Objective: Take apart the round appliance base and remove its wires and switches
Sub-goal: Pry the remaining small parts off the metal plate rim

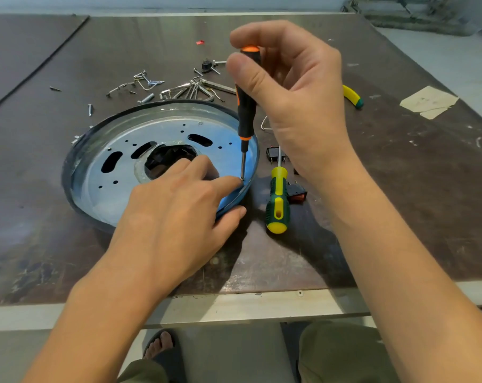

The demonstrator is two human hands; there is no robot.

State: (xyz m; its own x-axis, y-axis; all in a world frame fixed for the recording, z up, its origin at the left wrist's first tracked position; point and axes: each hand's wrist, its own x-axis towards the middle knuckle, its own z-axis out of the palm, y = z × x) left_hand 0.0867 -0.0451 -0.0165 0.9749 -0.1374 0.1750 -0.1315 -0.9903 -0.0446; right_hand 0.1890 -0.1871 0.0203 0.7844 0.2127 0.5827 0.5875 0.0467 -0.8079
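The round appliance base (pixel 118 139) lies flat on the dark table, a silvery metal disc with slots, small holes and a black rim. My right hand (pixel 297 106) grips the top of a black and orange screwdriver (pixel 246 114), held upright with its tip on a screw at the disc's right edge. My left hand (pixel 179 205) rests on the disc's near right side, its index finger stretched to the screwdriver tip and its thumb hooked under the rim. Dark parts show through the disc's centre hole (pixel 168 158).
A green and yellow screwdriver (pixel 278 200) lies right of the disc, beside two black rocker switches (pixel 296 193) (pixel 273 154). Loose screws, wire clips and hex keys (pixel 190 89) are scattered behind the disc. A yellow-handled tool (pixel 351 95) and paper scraps (pixel 427 102) sit far right.
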